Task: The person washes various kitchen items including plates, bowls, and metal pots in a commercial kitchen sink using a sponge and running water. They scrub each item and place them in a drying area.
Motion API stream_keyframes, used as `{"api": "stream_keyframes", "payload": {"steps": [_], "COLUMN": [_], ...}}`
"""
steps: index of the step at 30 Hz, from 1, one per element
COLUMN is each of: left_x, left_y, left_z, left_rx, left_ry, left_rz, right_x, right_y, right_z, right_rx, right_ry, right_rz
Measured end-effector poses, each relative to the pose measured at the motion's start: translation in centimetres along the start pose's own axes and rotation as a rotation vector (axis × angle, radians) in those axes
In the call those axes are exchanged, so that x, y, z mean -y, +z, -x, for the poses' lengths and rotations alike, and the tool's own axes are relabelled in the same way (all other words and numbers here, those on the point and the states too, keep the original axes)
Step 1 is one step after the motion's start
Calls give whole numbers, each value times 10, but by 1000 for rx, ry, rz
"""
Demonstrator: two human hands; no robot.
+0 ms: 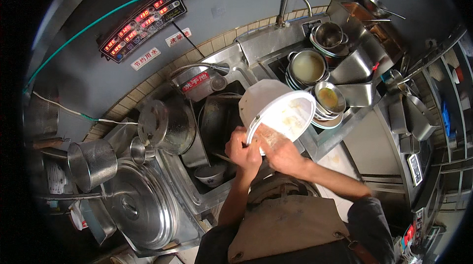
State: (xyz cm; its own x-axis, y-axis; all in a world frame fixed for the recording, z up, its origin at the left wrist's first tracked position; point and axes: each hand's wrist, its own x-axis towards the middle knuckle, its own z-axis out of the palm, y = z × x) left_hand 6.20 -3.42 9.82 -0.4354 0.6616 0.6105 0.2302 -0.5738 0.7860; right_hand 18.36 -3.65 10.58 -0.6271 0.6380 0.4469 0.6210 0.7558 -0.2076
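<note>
A white plastic bucket (253, 99) is tilted over the sinks, its mouth turned toward me and to the right. Yellowish smears mark its inside. My left hand (243, 151) is closed on the near left part of the rim. At the near side of the mouth is my right hand (280, 154), with its fingers reaching into the bucket. Those fingers are blurred, and whether they hold anything is unclear. Below the bucket, a patterned bowl (211, 174) sits in the left sink (197, 200).
To the right, the other sink holds stacked dishes, a pot of cloudy liquid (308, 67), a bowl with yellow liquid (327, 97) and steel pans (352, 67). At left stand a big steel pot (165, 126), a mesh strainer (92, 164) and a large lid (130, 207). A faucet (295, 0) rises behind.
</note>
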Motion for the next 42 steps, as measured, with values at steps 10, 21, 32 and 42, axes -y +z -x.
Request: {"api": "stream_keyframes", "payload": {"steps": [10,21,32,42], "left_x": [-31,3,18,-1], "left_y": [-23,-53,-66,-50], "left_z": [-25,-32,29,64], "left_rx": [799,338,63,-100], "left_ry": [127,-211,-549,-802], "left_rz": [-264,-146,52,276], "right_x": [-63,-35,-22,-16], "right_y": [-8,-14,-32,-20], "right_z": [30,24,19,6], "right_rx": [682,246,357,228], "right_ry": [-88,-475,-630,-551], "right_rz": [609,395,347,416]}}
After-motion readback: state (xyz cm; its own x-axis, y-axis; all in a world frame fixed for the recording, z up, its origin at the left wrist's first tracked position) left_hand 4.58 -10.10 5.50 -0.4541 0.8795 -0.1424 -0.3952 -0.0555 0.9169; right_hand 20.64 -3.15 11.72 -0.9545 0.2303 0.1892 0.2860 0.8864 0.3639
